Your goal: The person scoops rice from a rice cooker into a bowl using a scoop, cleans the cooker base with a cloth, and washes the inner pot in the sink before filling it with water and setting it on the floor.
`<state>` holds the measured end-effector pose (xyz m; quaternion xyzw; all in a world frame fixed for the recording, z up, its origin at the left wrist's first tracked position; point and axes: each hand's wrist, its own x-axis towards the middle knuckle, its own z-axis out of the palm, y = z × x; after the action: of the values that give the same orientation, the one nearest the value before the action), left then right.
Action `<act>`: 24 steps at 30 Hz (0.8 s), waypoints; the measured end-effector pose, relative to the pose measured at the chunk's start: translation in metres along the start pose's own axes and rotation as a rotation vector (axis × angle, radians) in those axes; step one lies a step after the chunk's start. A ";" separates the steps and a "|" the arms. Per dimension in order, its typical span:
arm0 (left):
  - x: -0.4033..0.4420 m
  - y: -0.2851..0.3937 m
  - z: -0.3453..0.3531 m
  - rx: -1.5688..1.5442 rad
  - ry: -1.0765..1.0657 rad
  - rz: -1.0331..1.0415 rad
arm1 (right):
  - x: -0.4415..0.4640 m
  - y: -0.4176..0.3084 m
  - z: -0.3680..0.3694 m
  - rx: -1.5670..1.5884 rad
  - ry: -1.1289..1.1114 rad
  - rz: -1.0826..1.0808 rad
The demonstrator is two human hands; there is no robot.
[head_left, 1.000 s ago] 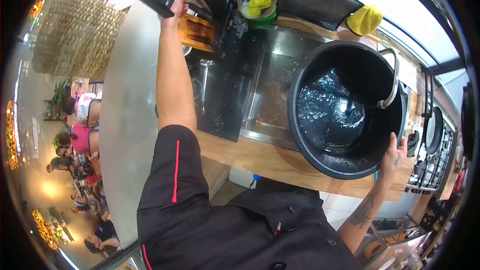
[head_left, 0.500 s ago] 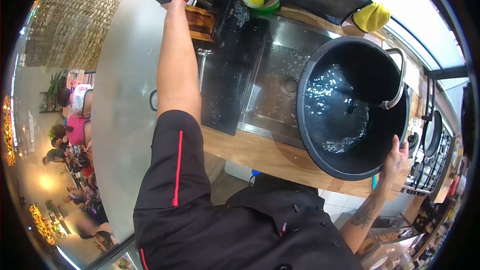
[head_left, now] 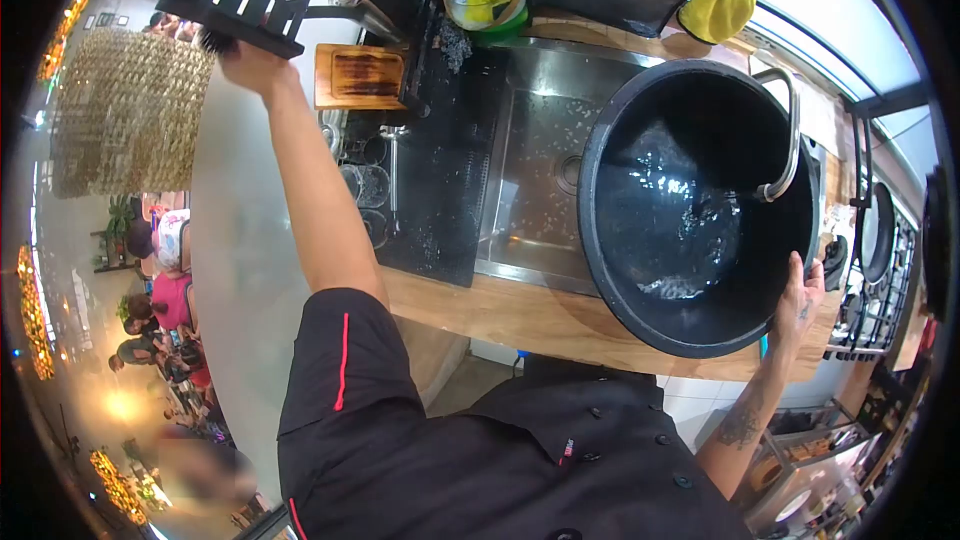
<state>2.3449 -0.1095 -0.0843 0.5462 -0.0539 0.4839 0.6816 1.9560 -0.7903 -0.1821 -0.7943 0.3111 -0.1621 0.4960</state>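
Note:
A large black tub (head_left: 655, 290) stands tilted over the right side of the steel sink, with some water moving inside. The curved metal faucet (head_left: 793, 130) reaches over its rim. My right hand (head_left: 800, 295) grips the tub's right rim. At the upper left, my left hand (head_left: 252, 68) is beside the black slatted rack (head_left: 235, 20), closed around what looks like a brush with dark bristles (head_left: 215, 41); its fingers are partly hidden.
The steel sink (head_left: 535, 155) has scattered white bits. Nearby are a wooden board (head_left: 362, 76), glasses (head_left: 368, 185), a green container with a yellow sponge (head_left: 488, 0) and a yellow cloth (head_left: 718, 10). A stove (head_left: 872, 285) is at right. People sit beyond the grey counter (head_left: 235, 240).
My left hand has moved left and down from beside the metal containers, with the dark-bristled object now in it. The water in the tub has shifted. My right hand stays on the rim.

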 end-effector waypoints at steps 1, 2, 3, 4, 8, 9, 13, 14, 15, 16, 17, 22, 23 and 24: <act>-0.003 0.009 0.002 0.039 0.034 0.054 | 0.001 0.001 0.000 -0.004 -0.001 0.009; -0.005 0.019 0.005 -0.016 0.060 0.043 | 0.001 0.002 0.000 -0.009 0.000 0.017; -0.006 0.023 0.008 -0.072 0.088 0.030 | 0.002 0.002 0.001 -0.008 0.008 0.021; -0.004 0.018 0.009 -0.074 0.083 0.024 | 0.003 0.002 0.002 -0.013 0.021 -0.011; 0.016 -0.002 0.004 -0.530 0.028 0.043 | 0.000 -0.002 0.003 -0.002 0.027 0.004; 0.015 -0.004 0.008 -0.534 0.025 0.038 | -0.002 -0.005 0.003 -0.002 0.033 0.008; 0.012 0.017 0.033 -0.391 0.076 0.230 | 0.001 -0.001 0.004 -0.022 0.032 0.004; 0.011 0.020 0.036 -0.473 0.046 0.199 | 0.000 0.004 0.002 -0.021 0.020 0.001; 0.014 0.019 0.037 -0.470 0.042 0.208 | 0.000 0.003 0.000 -0.022 0.026 0.004; 0.017 0.015 0.038 -0.443 0.043 0.220 | 0.000 0.002 0.000 -0.006 0.021 0.019; 0.023 0.008 0.037 -0.405 0.047 0.232 | -0.001 0.001 0.001 0.011 0.008 0.037; 0.023 -0.002 0.049 -0.276 0.024 0.248 | -0.006 -0.008 0.007 0.030 0.024 0.022; 0.023 -0.003 0.050 -0.252 0.015 0.237 | -0.006 -0.007 0.007 0.032 0.033 -0.003; 0.024 -0.006 0.050 -0.209 0.003 0.233 | -0.006 -0.007 0.006 0.028 0.033 0.000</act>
<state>2.3845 -0.1342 -0.0541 0.4615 -0.1660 0.5524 0.6740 1.9574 -0.7797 -0.1781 -0.7843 0.3170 -0.1794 0.5021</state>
